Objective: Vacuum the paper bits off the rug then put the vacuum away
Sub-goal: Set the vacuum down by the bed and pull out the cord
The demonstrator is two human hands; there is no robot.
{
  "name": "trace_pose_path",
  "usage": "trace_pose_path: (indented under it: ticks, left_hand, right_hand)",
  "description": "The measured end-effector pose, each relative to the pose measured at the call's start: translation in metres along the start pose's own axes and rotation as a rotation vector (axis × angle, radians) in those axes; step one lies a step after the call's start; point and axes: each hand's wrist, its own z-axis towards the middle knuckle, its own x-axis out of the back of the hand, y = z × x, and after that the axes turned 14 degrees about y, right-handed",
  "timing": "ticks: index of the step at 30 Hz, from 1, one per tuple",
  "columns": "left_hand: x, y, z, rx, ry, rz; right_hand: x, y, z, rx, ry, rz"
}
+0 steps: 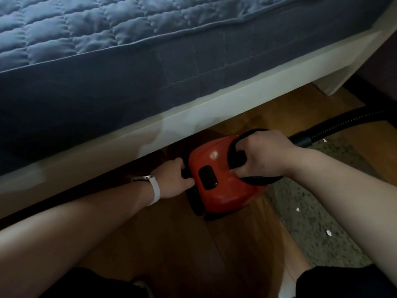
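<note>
A small red canister vacuum [223, 186] sits on the wooden floor just in front of the bed's edge. My right hand [262, 155] is closed around its black carry handle on top. Fingers of my left hand [176, 179] grip the vacuum's dark left side, near a wheel. A black ribbed hose [335, 125] runs from the vacuum toward the upper right. At the right lies a speckled grey rug [311, 216] with a few white paper bits [393, 232] on it.
A bed with a blue quilted cover [107, 39] and a white frame [150, 134] fills the upper view, with a dark gap beneath it. Its white leg [330, 82] stands at the upper right. Brown wooden floor [182, 244] stretches between my arms.
</note>
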Motion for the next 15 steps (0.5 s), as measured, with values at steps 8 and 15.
trace_pose_path:
  ticks: [8, 15]
  left_hand:
    - [-0.013, -0.002, -0.009, 0.0, -0.097, -0.147]
    - [0.014, -0.018, 0.01, 0.177, 0.264, -0.494]
  right_hand:
    - [-0.001, 0.009, 0.004, -0.079, 0.042, 0.033]
    - [0.002, 0.015, 0.004, -0.094, 0.047, 0.003]
